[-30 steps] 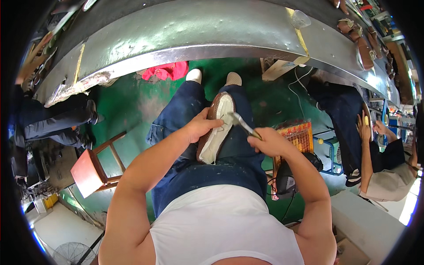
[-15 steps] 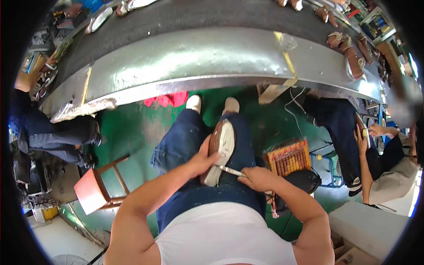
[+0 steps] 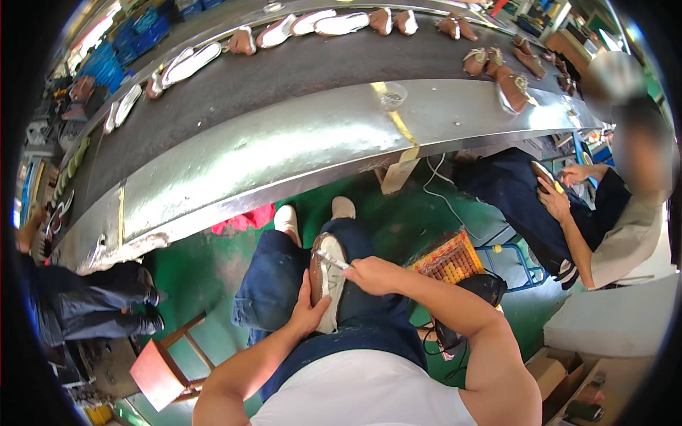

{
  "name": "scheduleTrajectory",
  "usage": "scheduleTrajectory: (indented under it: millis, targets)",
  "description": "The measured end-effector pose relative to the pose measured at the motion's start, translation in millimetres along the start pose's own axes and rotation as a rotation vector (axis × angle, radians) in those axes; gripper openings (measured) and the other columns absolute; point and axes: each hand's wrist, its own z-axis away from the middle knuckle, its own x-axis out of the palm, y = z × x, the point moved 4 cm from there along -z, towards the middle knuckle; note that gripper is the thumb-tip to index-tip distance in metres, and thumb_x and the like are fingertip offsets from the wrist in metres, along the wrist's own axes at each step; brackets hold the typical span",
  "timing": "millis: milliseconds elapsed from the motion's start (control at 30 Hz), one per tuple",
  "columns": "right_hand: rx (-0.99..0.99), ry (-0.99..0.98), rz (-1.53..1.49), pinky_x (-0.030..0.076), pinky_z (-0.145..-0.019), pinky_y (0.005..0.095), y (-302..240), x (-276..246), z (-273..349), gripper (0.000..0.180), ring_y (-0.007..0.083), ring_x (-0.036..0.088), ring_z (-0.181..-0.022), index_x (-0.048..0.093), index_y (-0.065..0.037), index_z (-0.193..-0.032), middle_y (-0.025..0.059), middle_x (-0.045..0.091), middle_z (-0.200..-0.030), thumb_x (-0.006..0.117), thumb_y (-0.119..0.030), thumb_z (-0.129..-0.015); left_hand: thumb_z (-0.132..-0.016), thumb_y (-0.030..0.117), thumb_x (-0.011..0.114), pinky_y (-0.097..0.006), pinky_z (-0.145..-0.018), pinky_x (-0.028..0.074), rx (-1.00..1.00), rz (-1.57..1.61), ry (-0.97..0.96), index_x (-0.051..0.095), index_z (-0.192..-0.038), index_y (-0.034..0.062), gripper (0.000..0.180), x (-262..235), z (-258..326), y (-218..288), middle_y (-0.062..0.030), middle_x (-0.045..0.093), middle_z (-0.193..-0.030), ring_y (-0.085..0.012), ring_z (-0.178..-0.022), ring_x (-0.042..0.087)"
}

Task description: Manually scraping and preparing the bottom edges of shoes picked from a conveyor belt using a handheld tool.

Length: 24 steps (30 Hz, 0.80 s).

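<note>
While left hand [image 3: 306, 314] cups the shoe [image 3: 329, 282], right hand [image 3: 372, 275] grips a tool [image 3: 341, 264].

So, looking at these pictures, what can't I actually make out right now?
All in the head view:
The shoe's downward side: hidden, turned toward the dark blue trousers.
The hand tool's grip end: covered by the right hand.
The left co-worker's upper body: cut off by the dark fisheye rim.
What, if anything, the clear cup holds: too small to tell.
</note>
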Motion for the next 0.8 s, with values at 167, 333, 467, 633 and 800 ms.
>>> scheduleTrajectory:
  millis: [167, 333, 467, 633, 800]
  targets:
    - [0.000, -0.083, 0.109, 0.051, -0.085, 0.0507, 2, 27, 25, 0.049, 0.0428, 0.066, -0.094, 0.060, 0.003, -0.109, 0.0267, 0.068, -0.099, 0.041, -0.041, -0.103, -0.091, 0.015, 0.066, -0.032, -0.113, 0.029, -0.063, 0.007, -0.148, -0.014, -0.156, 0.0117, 0.103, -9, 7, -2, -0.0204, 0.024, -0.158, -0.0259, -0.142, 0.032]
    - [-0.210, 0.131, 0.021, 0.052, -0.079, 0.0510, -10, 14, 40, 0.048, 0.0432, 0.066, -0.087, 0.060, 0.002, -0.103, 0.0241, 0.068, -0.090, 0.042, -0.043, -0.103, -0.091, 0.012, 0.066, -0.031, -0.111, 0.033, -0.172, -0.093, -0.392, -0.035, -0.147, 0.0125, 0.116, -18, 27, 15, -0.0225, 0.024, -0.157, -0.0260, -0.139, 0.036]
    - [-0.084, -0.133, 0.207, 0.052, -0.076, 0.0510, -6, 28, 40, 0.048, 0.0414, 0.067, -0.085, 0.062, 0.000, -0.101, 0.0219, 0.069, -0.088, 0.043, -0.043, -0.102, -0.090, 0.010, 0.067, -0.030, -0.111, 0.033, -0.092, -0.065, -0.322, -0.028, -0.151, 0.0104, 0.113, -12, 20, 17, -0.0256, 0.021, -0.158, -0.0275, -0.140, 0.035]
    - [-0.118, 0.007, 0.124, 0.052, -0.079, 0.0509, -3, 21, 41, 0.049, 0.0415, 0.067, -0.088, 0.064, 0.000, -0.100, 0.0225, 0.069, -0.092, 0.042, -0.044, -0.102, -0.081, 0.019, 0.077, -0.035, -0.113, 0.033, -0.073, -0.347, -0.149, -0.013, -0.151, -0.0072, 0.117, -5, 7, 16, -0.0299, 0.018, -0.157, -0.0350, -0.143, 0.033]
    - [0.045, -0.031, 0.022, 0.051, -0.082, 0.0526, 10, 18, 33, 0.050, 0.0435, 0.066, -0.090, 0.064, 0.000, -0.102, 0.0253, 0.068, -0.097, 0.041, -0.045, -0.102, -0.066, 0.049, 0.083, -0.042, -0.110, 0.039, -0.150, -0.755, 0.069, -0.003, -0.152, -0.0083, 0.134, 18, 4, 69, -0.0328, 0.018, -0.156, -0.0418, -0.139, 0.038]
